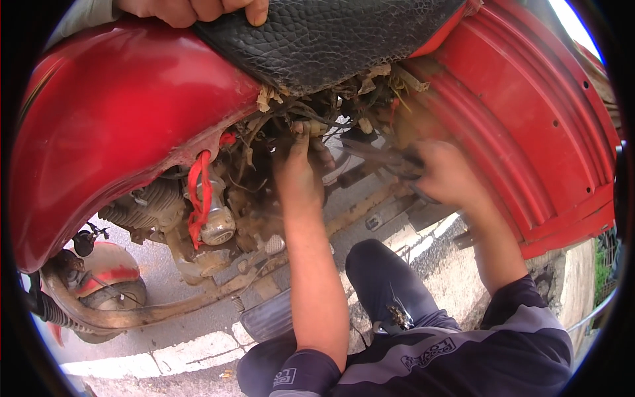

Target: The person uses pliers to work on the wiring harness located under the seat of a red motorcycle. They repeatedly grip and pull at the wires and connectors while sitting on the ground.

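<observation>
My left hand (299, 175) reaches up under the black seat (331, 40), its thumb and fingers closed on a light-coloured wire connector (317, 127) among the tangled wires. To its right, my right hand (446, 173) grips a pair of dark scissors (380, 157). Their blades point left toward the wiring and are somewhat blurred. Dusty wires and scraps of old tape (268, 98) hang around my left fingers, hiding part of them.
A red fuel tank (132, 99) lies left, above the engine (155, 202) and a red strap (198, 198). Red ribbed bodywork (516, 126) rises right. A frame tube (152, 316) runs below. Another person's hand (192, 9) rests on the tank and seat edge.
</observation>
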### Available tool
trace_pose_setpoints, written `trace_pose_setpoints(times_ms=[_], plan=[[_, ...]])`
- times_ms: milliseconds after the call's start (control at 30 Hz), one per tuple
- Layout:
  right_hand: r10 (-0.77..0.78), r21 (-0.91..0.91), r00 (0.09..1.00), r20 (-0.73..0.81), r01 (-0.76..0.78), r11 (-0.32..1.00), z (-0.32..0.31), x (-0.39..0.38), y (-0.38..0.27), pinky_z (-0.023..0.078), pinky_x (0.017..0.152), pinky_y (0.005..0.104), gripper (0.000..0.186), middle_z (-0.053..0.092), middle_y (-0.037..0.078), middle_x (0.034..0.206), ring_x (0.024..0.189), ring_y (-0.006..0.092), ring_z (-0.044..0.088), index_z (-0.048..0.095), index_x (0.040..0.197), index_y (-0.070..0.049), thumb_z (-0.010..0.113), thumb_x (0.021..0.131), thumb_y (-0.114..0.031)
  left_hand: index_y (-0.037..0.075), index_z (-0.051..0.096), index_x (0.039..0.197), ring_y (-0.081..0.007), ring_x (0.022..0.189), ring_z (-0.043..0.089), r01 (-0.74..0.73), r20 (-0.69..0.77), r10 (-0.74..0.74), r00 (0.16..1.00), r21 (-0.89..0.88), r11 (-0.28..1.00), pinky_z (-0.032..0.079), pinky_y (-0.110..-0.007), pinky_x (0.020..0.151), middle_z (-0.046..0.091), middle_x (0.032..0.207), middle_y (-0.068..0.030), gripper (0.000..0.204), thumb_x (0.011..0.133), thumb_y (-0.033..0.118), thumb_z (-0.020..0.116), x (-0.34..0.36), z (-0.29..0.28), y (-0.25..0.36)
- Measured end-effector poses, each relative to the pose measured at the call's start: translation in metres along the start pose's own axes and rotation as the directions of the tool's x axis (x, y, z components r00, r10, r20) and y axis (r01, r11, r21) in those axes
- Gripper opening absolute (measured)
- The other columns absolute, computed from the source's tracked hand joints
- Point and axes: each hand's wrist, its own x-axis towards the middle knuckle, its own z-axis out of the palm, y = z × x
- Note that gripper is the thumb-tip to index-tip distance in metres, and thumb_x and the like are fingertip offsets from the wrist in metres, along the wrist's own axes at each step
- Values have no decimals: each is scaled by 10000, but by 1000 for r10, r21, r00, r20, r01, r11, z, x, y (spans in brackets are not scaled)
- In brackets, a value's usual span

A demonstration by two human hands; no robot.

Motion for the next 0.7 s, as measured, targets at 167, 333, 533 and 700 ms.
trace_pose_setpoints(times_ms=[167,333,533,700], plan=[[-75,-38,995,59,78,996,2,13,-1,506,793,507,368,654,227,876,915,427,647,652,896,8,800,748,-294,66,656,1097,-102,670,540,-54,-61,61,996,111,992,424,-262,568,632,839,-7,193,994,213,585,19,-10,-9],[-179,-321,981,-71,147,936,-2,25,-10,525,801,485,440,638,204,901,910,403,648,629,955,19,829,690,-269,87,685,936,-49,634,508,-117,-187,147,971,162,980,404,-212,543,599,780,37,208,977,240,550,23,-2,-14],[-191,-488,976,-100,119,865,-13,27,-20,525,865,444,492,628,156,978,992,345,633,627,986,-17,880,637,-253,84,669,991,-63,612,515,-57,-200,122,972,304,951,388,-216,490,614,795,28,213,975,269,566,18,1,-6],[-217,-544,970,-111,124,830,-18,29,-24,517,895,430,510,631,143,995,1022,322,626,630,997,-26,903,627,-247,93,635,1064,-61,579,493,-125,-153,185,971,336,933,366,-230,454,620,808,21,188,977,248,573,13,1,-7]])
